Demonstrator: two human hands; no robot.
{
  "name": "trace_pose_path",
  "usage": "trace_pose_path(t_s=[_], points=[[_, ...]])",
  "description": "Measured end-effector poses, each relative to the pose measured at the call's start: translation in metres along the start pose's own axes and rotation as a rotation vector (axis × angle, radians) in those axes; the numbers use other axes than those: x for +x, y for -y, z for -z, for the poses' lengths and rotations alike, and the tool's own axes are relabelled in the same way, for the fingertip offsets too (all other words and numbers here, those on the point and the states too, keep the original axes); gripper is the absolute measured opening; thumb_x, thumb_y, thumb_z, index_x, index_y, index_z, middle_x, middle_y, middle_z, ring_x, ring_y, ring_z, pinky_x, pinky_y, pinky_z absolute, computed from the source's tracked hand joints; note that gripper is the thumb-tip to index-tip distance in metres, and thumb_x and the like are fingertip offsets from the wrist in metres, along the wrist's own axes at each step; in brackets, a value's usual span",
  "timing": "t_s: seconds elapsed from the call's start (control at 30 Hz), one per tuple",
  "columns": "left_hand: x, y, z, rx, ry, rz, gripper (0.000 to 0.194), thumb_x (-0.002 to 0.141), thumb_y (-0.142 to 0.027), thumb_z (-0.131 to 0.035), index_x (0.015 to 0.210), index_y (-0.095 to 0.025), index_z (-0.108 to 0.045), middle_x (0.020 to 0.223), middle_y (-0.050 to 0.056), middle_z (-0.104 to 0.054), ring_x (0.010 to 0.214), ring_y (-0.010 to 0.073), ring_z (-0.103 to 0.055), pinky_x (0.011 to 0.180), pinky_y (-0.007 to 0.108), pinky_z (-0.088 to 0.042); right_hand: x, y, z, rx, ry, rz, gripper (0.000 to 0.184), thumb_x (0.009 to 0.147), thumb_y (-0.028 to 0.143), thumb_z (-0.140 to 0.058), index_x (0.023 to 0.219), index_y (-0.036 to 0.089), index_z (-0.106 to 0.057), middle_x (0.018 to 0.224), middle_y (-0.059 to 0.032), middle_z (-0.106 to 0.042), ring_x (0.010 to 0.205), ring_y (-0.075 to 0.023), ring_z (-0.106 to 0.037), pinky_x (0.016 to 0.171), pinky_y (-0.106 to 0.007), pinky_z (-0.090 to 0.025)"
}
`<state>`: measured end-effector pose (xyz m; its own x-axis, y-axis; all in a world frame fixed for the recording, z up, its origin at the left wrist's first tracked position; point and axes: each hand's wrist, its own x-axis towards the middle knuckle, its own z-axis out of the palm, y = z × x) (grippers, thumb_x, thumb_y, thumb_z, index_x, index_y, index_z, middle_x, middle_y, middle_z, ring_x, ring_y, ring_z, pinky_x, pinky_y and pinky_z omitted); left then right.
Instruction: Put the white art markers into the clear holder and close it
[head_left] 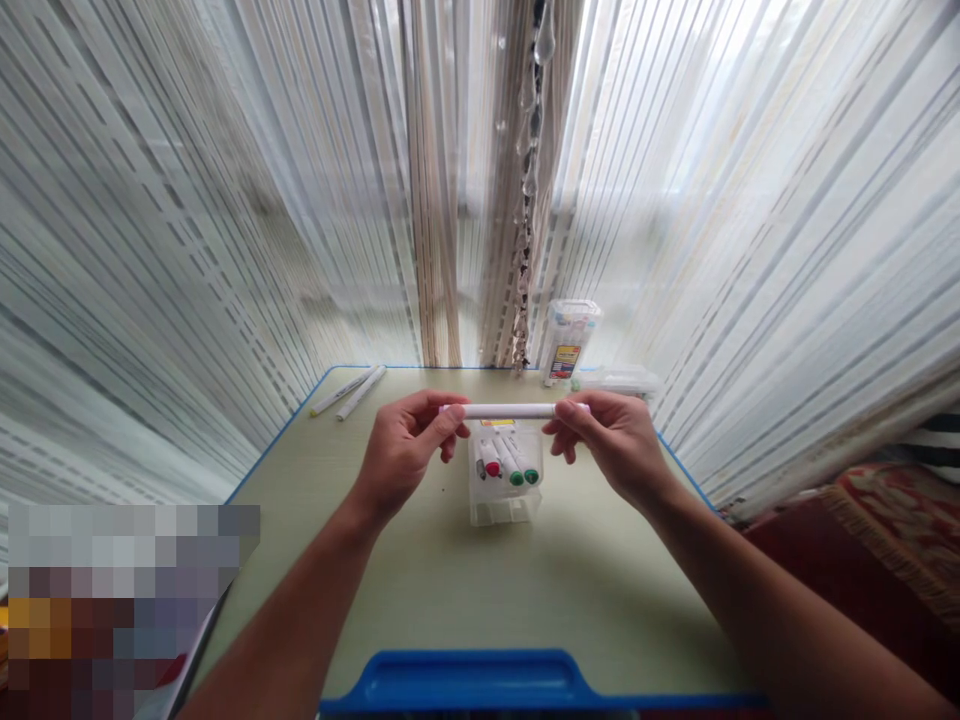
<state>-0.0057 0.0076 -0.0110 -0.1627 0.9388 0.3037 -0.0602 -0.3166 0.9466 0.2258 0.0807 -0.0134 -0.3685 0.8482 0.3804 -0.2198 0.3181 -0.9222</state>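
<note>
A white marker (510,411) is held level between my two hands, one at each end. My left hand (412,440) pinches its left end with thumb and fingers. The right end sits in the pinch of my right hand (607,435). Below and behind the marker, an open clear plastic case (504,510) lies on the table, partly hidden by the marker. Inside it are a red-capped marker (491,467) and green-capped markers (517,477).
Two white markers (361,393) lie at the table's far left. A clear container with a yellow label (570,345) stands at the back right, beside a flat clear case (619,380). The pale green table (420,600) has a blue edge; string curtains (337,180) hang behind.
</note>
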Motion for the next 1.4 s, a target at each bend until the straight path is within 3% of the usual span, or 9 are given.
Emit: trace_pose_path(t_s=[0.43,0.6,0.7,0.87,1.1,1.2,1.4], points=[[0.001,-0.001,0.000,0.044,-0.040,0.019,0.031,0.080,-0.041,-0.081,0.078,-0.010,-0.076,0.062,0.005,-0.070,0.048,0.0102,-0.054,0.046,0.023,-0.042,-0.002,0.002,-0.002,0.087,0.009,-0.172,0.047,0.080,0.055,-0.081,0.064,0.011,-0.075,0.058,-0.0099,-0.074,0.038,-0.0157,-0.066,0.032,-0.020,-0.051],[0.001,0.000,0.000,0.008,-0.046,-0.005,0.025,0.079,-0.035,-0.082,0.086,-0.011,-0.078,0.067,0.004,-0.070,0.051,0.0097,-0.055,0.047,0.022,-0.042,-0.002,0.005,-0.002,0.145,-0.006,-0.193,0.036,0.075,0.046,-0.087,0.071,0.012,-0.076,0.061,-0.0084,-0.075,0.041,-0.0162,-0.068,0.033,-0.019,-0.052],[0.001,0.003,0.003,-0.017,-0.021,-0.024,0.021,0.082,-0.030,-0.081,0.093,-0.012,-0.078,0.064,0.000,-0.065,0.053,0.0096,-0.055,0.050,0.022,-0.044,-0.002,0.008,-0.002,0.130,0.036,-0.116,0.027,0.075,0.037,-0.089,0.085,0.014,-0.079,0.066,-0.0061,-0.077,0.048,-0.0165,-0.071,0.039,-0.020,-0.056],[0.000,0.007,0.006,-0.098,0.005,-0.056,0.021,0.082,-0.023,-0.080,0.101,-0.015,-0.077,0.066,-0.002,-0.063,0.056,0.0100,-0.056,0.052,0.022,-0.046,-0.010,0.014,-0.002,-0.076,0.073,0.113,0.023,0.078,0.028,-0.087,0.096,0.016,-0.079,0.067,-0.0040,-0.076,0.056,-0.0187,-0.074,0.047,-0.026,-0.063],[-0.001,-0.002,0.003,-0.233,0.016,-0.050,0.023,0.071,-0.019,-0.085,0.092,-0.015,-0.077,0.072,0.000,-0.066,0.054,0.0089,-0.056,0.050,0.022,-0.044,-0.018,0.029,0.002,-0.593,0.083,0.492,0.019,0.087,0.017,-0.076,0.105,0.022,-0.078,0.089,-0.0066,-0.079,0.070,-0.0186,-0.075,0.059,-0.030,-0.066],[-0.002,-0.005,0.001,-0.275,0.030,-0.045,0.022,0.068,-0.018,-0.087,0.088,-0.015,-0.078,0.074,0.002,-0.069,0.056,0.0094,-0.057,0.050,0.022,-0.046,-0.020,0.038,0.002,-0.708,0.086,0.641,0.023,0.088,0.012,-0.073,0.105,0.025,-0.079,0.096,-0.0063,-0.080,0.075,-0.0184,-0.076,0.066,-0.030,-0.065],[-0.003,-0.002,0.003,-0.280,0.079,-0.073,0.015,0.069,-0.014,-0.087,0.082,-0.016,-0.080,0.089,0.006,-0.075,0.067,0.0126,-0.066,0.063,0.024,-0.057,-0.033,0.042,0.003,-0.798,0.056,0.735,0.027,0.088,0.007,-0.070,0.101,0.028,-0.081,0.101,-0.0054,-0.081,0.083,-0.0198,-0.078,0.071,-0.030,-0.065]])
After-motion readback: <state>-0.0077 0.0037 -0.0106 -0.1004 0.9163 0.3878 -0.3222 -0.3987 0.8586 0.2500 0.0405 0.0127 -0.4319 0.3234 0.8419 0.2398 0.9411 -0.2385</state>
